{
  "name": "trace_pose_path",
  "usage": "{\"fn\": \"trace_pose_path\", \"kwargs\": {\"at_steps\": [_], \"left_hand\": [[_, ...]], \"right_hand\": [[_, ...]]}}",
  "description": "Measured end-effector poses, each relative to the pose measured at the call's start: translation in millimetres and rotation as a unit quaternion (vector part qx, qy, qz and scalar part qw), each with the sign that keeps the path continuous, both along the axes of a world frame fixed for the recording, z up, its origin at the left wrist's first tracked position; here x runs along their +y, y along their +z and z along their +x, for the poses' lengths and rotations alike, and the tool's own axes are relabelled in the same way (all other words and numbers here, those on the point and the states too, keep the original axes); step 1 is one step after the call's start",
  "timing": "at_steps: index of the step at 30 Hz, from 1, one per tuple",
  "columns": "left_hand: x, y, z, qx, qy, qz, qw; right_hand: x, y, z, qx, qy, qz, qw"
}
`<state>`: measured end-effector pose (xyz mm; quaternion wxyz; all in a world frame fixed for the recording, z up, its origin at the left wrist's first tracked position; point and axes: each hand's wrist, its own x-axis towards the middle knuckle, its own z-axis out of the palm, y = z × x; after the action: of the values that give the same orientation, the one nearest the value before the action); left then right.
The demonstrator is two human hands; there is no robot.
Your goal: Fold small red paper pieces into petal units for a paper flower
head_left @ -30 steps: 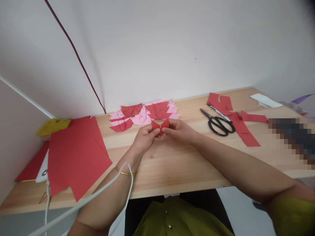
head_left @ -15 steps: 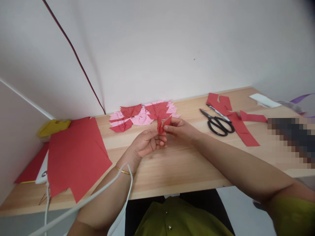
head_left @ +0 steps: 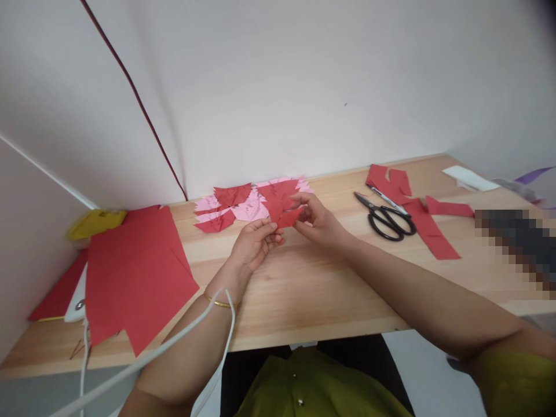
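My left hand pinches a small folded red paper piece between thumb and fingers, just above the table. Two pointed flaps of the piece stand spread apart. At its right side is my right hand, thumb and index finger apart, close around the tip of the right flap; whether a fingertip touches it is hard to tell. Behind the hands, by the wall, lie several folded paper pieces with jagged edges, among them a pink one and a red one.
Large red paper sheets lie at the left, near a yellow object and a white cable. Toward the right are black-handled scissors, a pen, red paper strips and a white piece.
The red paper's flaps, upright and close together before, are now spread apart. My right hand's fingers have loosened from their pinch and parted. My left hand has shifted slightly left.
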<state>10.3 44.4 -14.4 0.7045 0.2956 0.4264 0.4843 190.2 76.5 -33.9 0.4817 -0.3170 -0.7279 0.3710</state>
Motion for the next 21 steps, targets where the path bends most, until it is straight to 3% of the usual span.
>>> {"fn": "trace_pose_path", "kwargs": {"at_steps": [3, 7, 14, 21], "left_hand": [[0.3, -2.3, -0.6, 0.011, -0.001, 0.002, 1.000], [-0.2, -2.9, -0.4, 0.016, -0.023, 0.007, 1.000], [-1.0, -2.7, -0.6, 0.024, -0.039, 0.014, 0.999], [-0.1, -4.1, -3.1, 0.030, -0.073, 0.020, 0.997]], "right_hand": [[-1.3, 3.3, 0.4, -0.047, -0.025, 0.112, 0.992], [-0.8, 6.8, 1.9, -0.081, 0.010, 0.172, 0.982], [-1.6, 9.0, 5.2, -0.130, 0.087, 0.115, 0.981], [-1.7, 13.1, 7.1, -0.107, 0.114, 0.052, 0.986]]}}
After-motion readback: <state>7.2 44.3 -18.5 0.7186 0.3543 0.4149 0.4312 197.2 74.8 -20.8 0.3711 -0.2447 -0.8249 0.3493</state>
